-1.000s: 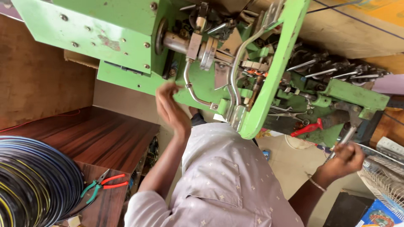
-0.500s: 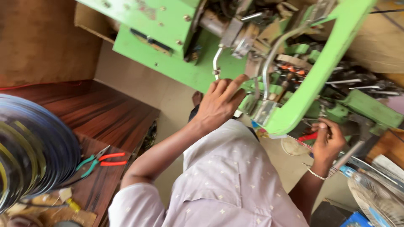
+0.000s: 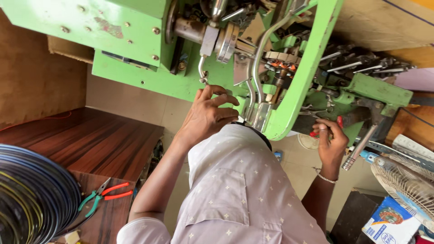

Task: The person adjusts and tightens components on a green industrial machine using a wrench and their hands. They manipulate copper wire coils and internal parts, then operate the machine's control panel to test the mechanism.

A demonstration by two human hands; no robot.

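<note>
A small metal hook [image 3: 202, 72] hangs under the shaft of the green machine [image 3: 135, 31], at about 12 o'clock from the left hand [image 3: 209, 115]. The left hand is raised to it, fingers [image 3: 224, 100] curled and pinched just below the hook, apparently on something thin; what is pinched cannot be made out. The hand is held high and close, probably because the part sits deep under the frame.

At 3 o'clock from the left hand, past the curved green arm [image 3: 307, 68], the right hand [image 3: 331, 142] is closed around a red-handled tool [image 3: 339, 123], held up against the machine's underside. A bracelet [image 3: 325, 177] is worn on that wrist.

A pale dotted shirt [image 3: 239, 194] fills the lower middle. At 8 o'clock, pliers [image 3: 101, 196] with red and green handles are laid on the wooden table [image 3: 81, 144], within reach. A coil of wire [image 3: 31, 199] is kept at the far left. A fan grille [image 3: 400, 178] and a printed box [image 3: 391, 223] lie at 4 o'clock.
</note>
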